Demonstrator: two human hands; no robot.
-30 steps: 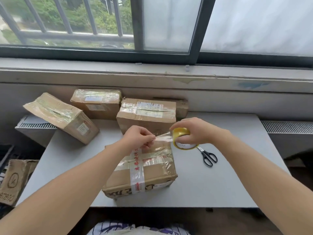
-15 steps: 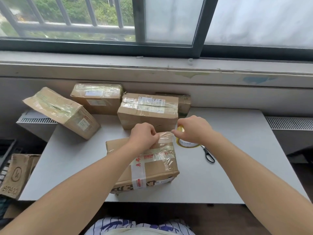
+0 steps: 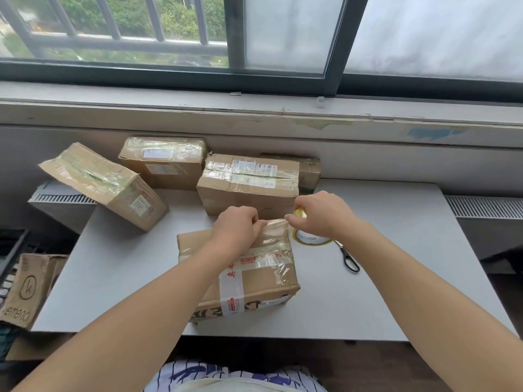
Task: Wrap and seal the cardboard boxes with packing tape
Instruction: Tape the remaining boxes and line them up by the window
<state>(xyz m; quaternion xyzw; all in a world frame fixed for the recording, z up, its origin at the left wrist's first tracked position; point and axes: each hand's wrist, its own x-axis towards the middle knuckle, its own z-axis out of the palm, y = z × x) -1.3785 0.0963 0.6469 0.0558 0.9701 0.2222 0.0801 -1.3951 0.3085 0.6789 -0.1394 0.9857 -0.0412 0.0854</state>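
A brown cardboard box [image 3: 263,281] with old clear and white printed tape lies in front of me on the grey table [image 3: 396,292]. My left hand [image 3: 236,229] pinches the free end of clear tape [image 3: 276,224] down at the box's far top edge. My right hand [image 3: 321,215] grips the yellow-cored tape roll [image 3: 307,239] just off the box's far right corner. A short strip of tape runs between the two hands.
Black-handled scissors [image 3: 349,257] lie right of the roll. Taped boxes stand behind: one [image 3: 249,185] directly beyond, one [image 3: 164,161] at the back left, a tilted one [image 3: 104,185] over the left table edge. Another carton [image 3: 25,290] sits on the floor at left.
Both hands have come down from above the box to its far top edge, bringing the stretched tape onto the cardboard. The roll now sits lower, next to the box corner.
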